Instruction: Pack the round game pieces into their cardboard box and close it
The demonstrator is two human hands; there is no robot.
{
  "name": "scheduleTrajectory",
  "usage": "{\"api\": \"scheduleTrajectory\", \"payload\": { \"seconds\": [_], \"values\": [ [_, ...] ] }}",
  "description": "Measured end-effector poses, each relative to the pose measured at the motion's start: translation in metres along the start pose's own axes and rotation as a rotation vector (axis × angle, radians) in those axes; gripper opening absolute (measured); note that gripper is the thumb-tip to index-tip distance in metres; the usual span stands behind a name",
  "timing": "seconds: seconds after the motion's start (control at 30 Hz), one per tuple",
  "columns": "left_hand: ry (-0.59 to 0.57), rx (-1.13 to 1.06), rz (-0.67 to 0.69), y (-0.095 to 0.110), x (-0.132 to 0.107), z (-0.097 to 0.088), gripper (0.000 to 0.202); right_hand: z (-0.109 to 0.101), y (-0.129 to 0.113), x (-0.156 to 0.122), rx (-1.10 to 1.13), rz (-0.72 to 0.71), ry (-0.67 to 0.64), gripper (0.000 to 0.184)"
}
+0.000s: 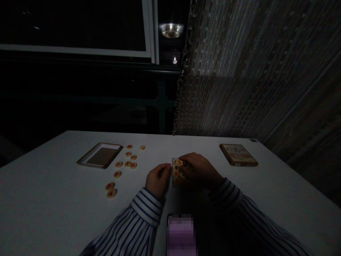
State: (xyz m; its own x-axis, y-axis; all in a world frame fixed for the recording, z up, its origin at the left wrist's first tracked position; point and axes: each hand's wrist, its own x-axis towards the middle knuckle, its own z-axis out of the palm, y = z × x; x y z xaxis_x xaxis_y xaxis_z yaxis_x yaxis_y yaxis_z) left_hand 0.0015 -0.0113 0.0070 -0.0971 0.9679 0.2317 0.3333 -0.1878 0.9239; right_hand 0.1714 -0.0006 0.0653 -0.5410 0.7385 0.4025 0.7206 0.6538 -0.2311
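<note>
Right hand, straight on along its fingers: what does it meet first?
The pack of round pieces that the right hand is touching; beyond it, probably the left hand, though depth is unclear.

Left hand (157, 181) and right hand (199, 170) clasp a disc-filled case (176, 174)

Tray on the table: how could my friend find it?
Look at the white table, on its far left side. Beside the scattered round game pieces lies the tray, a shallow rectangle with a brown rim. It holds nothing, unlike the flat box with a picture on the right.
</note>
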Motion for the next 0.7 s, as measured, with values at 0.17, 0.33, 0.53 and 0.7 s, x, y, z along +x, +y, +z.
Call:
{"api": "scheduleTrajectory", "payload": {
  "seconds": [0.17,0.33,0.53,0.7],
  "values": [
    [-0.047,0.066,0.027,-0.007,-0.002,0.003,0.027,0.001,0.002,0.0,-0.034,0.017,-0.013,0.026],
    [-0.078,0.118,0.042,-0.006,-0.004,0.005,0.027,0.001,0.005,0.0,-0.065,0.069,-0.078,0.028],
    [-0.092,0.138,0.045,-0.009,-0.005,0.005,0.027,0.002,0.009,0.0,-0.123,0.146,-0.212,0.032],
    [-0.08,0.156,0.054,-0.01,-0.004,0.005,0.027,0.002,0.011,-0.001,-0.164,0.172,-0.29,0.033]
  ]
}}
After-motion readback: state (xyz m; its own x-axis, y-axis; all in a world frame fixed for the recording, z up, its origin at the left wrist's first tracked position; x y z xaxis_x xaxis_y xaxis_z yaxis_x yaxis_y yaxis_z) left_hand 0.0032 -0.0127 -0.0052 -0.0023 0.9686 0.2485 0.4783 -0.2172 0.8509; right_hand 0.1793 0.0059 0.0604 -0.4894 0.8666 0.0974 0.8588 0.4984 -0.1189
